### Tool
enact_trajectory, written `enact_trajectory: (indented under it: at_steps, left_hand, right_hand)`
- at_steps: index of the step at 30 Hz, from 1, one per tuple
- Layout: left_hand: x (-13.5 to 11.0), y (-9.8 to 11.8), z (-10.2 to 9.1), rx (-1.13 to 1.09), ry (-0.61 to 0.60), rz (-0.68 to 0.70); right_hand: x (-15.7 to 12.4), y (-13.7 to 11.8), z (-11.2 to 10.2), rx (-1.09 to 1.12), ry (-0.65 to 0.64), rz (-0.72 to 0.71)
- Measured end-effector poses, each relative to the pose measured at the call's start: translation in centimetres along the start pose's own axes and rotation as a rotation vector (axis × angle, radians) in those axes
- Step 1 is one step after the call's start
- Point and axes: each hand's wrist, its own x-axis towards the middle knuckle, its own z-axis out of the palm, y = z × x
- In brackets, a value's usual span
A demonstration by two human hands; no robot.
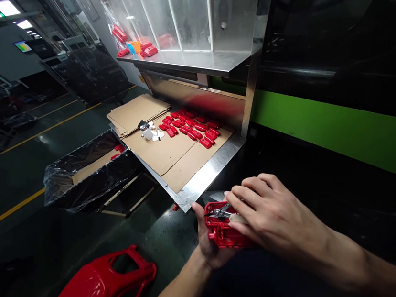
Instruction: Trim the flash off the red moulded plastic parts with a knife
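In the lower right of the frame, the left hand [209,251] gripped a red plastic part [225,235] from below, its hollow side showing. The right hand [270,208], coming from the right edge, grasped small pliers [223,213], their metal head at the part. Near the middle, other red parts [195,134] lay on cardboard [161,156] covering a metal table [214,164]. A red stool [89,282] stood at the bottom left.

The part [232,238] held beneath the hand tool [222,212] is glossy moulded red plastic; the tool's head is shiny metal. Smooth, reflective metal shows along the right edge of the desk [214,170], matt brown cardboard [157,153] inside it. Toward the far edge, the red pieces [195,134] look like glossy plastic.
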Motion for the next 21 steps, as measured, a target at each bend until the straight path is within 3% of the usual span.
enact_trajectory:
  at_steps: [8,12,16,21]
  left_hand:
    - [0.4,-0.3,-1.3,-0.004,0.03,-0.077]
    - [0.7,-0.9,-1.9,-0.039,0.079,-0.143]
    - [1.1,-0.8,-1.5,-0.042,0.067,0.039]
    - [1.5,-0.5,-0.9,0.176,0.086,0.286]
  right_hand:
    - [0.2,-0.1,0.4,-0.067,-0.014,-0.069]
    - [-0.3,0.2,0.9,-0.04,-0.112,-0.08]
    - [-1.2,0.6,1.0,0.075,-0.066,0.033]
    - [-2.0,-0.8,1.6,0.586,0.158,0.388]
